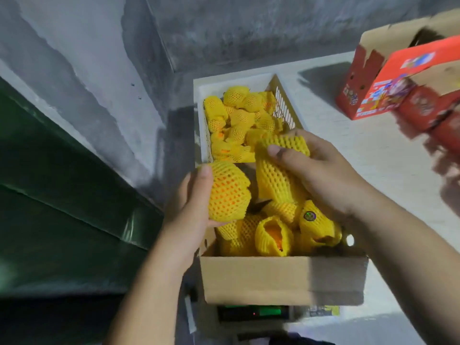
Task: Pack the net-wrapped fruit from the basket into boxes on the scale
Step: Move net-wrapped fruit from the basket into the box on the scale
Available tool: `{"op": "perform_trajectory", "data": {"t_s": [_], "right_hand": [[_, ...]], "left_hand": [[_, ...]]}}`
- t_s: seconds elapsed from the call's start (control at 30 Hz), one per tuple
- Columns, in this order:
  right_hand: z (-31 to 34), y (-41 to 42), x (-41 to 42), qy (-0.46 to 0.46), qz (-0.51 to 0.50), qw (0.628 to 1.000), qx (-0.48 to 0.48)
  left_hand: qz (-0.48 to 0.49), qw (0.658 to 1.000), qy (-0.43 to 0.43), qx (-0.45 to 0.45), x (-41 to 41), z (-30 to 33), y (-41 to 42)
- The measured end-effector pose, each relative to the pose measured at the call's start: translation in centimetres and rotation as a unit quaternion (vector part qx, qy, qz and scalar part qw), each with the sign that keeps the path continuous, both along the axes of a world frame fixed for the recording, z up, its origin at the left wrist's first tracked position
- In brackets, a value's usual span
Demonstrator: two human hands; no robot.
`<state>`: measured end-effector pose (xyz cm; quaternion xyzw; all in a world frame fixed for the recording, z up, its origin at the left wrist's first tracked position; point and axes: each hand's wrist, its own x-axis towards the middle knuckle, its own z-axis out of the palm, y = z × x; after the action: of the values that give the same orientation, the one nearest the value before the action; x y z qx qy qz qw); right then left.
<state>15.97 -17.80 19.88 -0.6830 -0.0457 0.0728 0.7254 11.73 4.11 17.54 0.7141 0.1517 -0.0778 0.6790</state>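
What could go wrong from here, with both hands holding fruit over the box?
1. The left hand holds its net-wrapped fruit at the left edge of the cardboard box; a loose release might drop it outside.
2. The right hand grips two netted pieces at once; one could slip.
3. One packed fruit's net gapes open, so adding fruit on top could leave it unprotected.

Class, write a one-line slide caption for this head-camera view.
Both hands hold net-wrapped fruit over a cardboard box beside the basket.
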Motion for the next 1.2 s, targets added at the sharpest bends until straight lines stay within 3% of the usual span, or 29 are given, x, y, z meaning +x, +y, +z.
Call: {"op": "perform_trajectory", "data": {"t_s": [0.07, 0.13, 0.2, 0.3, 0.37, 0.43, 0.63, 0.83, 1.2], "right_hand": [[-0.3, 0.2, -2.6, 0.023, -0.060, 0.998, 0.021], [-0.4, 0.4, -4.5, 0.040, -0.126, 0.991, 0.019], [-0.5, 0.9, -6.0, 0.044, -0.170, 0.984, 0.016], [-0.3, 2.3, -7.9, 0.033, -0.198, 0.979, 0.034], [-0.1, 3.8, -8.9, 0.027, -0.197, 0.979, 0.052], [0.0, 5.3, -9.6, 0.023, -0.176, 0.983, 0.047], [-0.3, 7.2, -11.0, 0.051, -0.118, 0.990, 0.049], [-0.5, 7.6, -12.0, 0.111, -0.046, 0.978, 0.168], [-0.7, 6.9, -14.0, 0.164, 0.039, 0.982, 0.088]], "left_hand": [[-0.087, 0.986, -0.059, 0.126, -0.7, -0.4, 0.8], [-0.178, 0.945, -0.101, 0.254, -1.2, -0.5, 1.0], [-0.184, 0.931, -0.122, 0.290, -1.7, 0.1, 1.2], [-0.200, 0.951, -0.143, 0.185, -3.0, 0.5, 1.8], [-0.261, 0.960, -0.086, 0.059, -4.3, 0.7, 1.4], [-0.294, 0.953, -0.069, -0.003, -5.3, 0.2, 0.5], [-0.155, 0.974, -0.149, -0.070, -6.8, -0.5, 0.9], [-0.063, 0.971, -0.229, -0.039, -8.6, -0.1, 0.6], [0.016, 0.981, -0.190, -0.019, -12.6, -1.2, 0.4]]}}
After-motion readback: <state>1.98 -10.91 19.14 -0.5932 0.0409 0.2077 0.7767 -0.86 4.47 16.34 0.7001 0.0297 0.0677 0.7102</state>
